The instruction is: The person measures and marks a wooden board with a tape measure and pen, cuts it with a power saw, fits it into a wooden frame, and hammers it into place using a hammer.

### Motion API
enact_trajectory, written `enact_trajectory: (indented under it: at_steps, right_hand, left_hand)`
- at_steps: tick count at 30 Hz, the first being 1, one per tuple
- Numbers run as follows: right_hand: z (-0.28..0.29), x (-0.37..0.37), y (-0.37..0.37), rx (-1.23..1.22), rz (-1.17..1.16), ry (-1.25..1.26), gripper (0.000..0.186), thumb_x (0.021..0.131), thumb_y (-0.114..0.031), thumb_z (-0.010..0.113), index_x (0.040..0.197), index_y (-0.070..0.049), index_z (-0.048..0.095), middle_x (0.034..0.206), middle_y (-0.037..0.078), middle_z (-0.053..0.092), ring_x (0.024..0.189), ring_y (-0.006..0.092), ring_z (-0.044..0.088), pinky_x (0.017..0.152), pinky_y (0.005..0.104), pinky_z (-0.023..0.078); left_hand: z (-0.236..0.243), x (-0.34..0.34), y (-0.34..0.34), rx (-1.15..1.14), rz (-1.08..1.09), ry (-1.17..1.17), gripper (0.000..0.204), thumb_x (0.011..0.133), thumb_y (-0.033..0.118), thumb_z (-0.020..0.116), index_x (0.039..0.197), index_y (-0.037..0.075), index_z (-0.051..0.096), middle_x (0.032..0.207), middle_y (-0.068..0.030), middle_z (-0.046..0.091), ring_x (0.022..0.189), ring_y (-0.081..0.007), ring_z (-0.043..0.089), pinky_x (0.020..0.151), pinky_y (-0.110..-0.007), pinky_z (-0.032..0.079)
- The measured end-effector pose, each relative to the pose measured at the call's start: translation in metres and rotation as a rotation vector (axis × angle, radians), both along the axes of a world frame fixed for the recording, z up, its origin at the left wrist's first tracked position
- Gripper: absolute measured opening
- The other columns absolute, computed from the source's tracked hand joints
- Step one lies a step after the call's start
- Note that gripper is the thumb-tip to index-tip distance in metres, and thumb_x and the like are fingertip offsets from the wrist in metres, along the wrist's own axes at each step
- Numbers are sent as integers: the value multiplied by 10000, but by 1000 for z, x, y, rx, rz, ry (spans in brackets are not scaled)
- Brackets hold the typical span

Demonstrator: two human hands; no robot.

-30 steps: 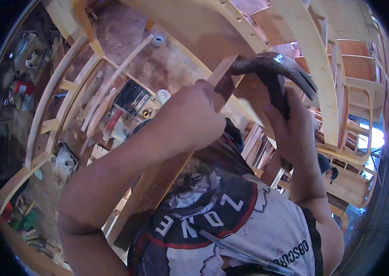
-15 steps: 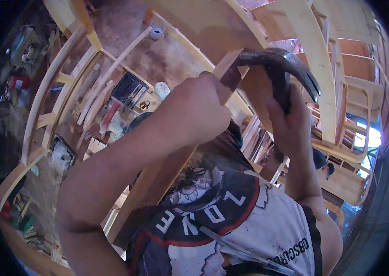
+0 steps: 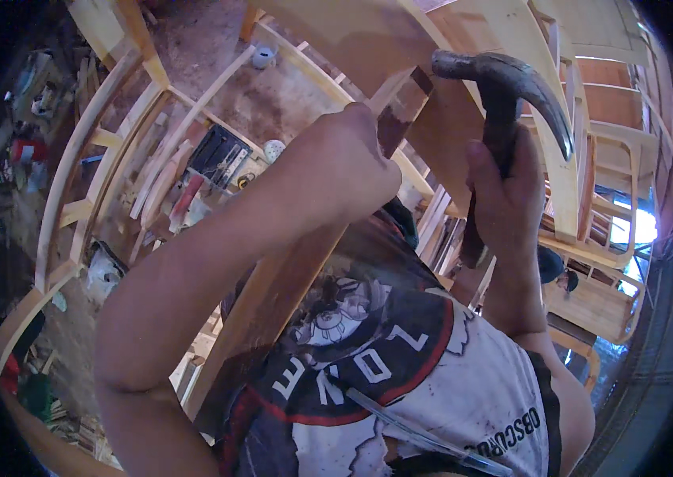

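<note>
My right hand is wrapped around the handle of a claw hammer with a dark, worn head. The striking face points left and sits just off the top end of a long wooden board, a small gap between them. My left hand is closed around this board below its upper end. The board slants from the upper middle down to the lower left, in front of my printed sleeveless shirt. My left fingers are mostly turned away from view.
Curved wooden frames stand at left. A large wooden panel is at the top, with more curved wooden framework at right. On the floor lie an open dark tool case and a small pail.
The hammer has moved up and to the right, its striking face parting from the board's top end. My left hand keeps its grip and the board stays nearly in place.
</note>
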State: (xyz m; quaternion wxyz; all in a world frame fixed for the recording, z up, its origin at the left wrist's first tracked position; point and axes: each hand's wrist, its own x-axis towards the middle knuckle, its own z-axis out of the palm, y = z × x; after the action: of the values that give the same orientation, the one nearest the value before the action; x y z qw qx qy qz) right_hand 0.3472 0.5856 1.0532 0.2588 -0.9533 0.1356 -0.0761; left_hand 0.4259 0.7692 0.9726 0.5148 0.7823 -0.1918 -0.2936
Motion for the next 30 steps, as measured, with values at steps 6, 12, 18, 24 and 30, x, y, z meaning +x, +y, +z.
enact_trajectory:
  at_steps: [6,12,18,24,30]
  right_hand:
    - [-9,12,0,-24,74,60,255,916,-143,637,1128,-21,563,743,-22,534,655,55,494,576,239,417]
    - [-10,8,-2,15,29,15,321,909,-185,655,1164,-15,558,854,55,601,769,130,559,695,303,453]
    - [-8,5,0,81,31,8,349,900,-211,673,1158,-6,557,947,127,657,862,195,607,807,357,485]
    - [-8,9,-2,35,22,92,346,905,-208,667,1168,-9,561,930,107,653,859,174,592,793,340,484]
    - [-13,13,-10,16,103,3,266,929,-163,625,1151,-32,557,749,-9,544,650,59,512,572,236,420]
  left_hand:
    - [7,3,2,69,-6,53,495,763,220,627,1079,-152,544,972,-315,648,925,-387,676,817,-434,533]
    - [3,3,-2,88,-45,-3,517,762,231,627,1085,-163,542,998,-316,646,946,-390,671,848,-432,527]
    - [7,2,-3,93,-30,54,531,748,249,637,1074,-164,561,991,-308,654,953,-397,670,857,-431,525]
    - [5,2,-1,80,-12,39,542,747,249,635,1084,-168,555,998,-316,654,962,-394,671,858,-426,523]
    - [10,5,0,85,-44,55,526,760,242,626,1095,-158,555,1028,-332,643,986,-397,667,887,-426,521]
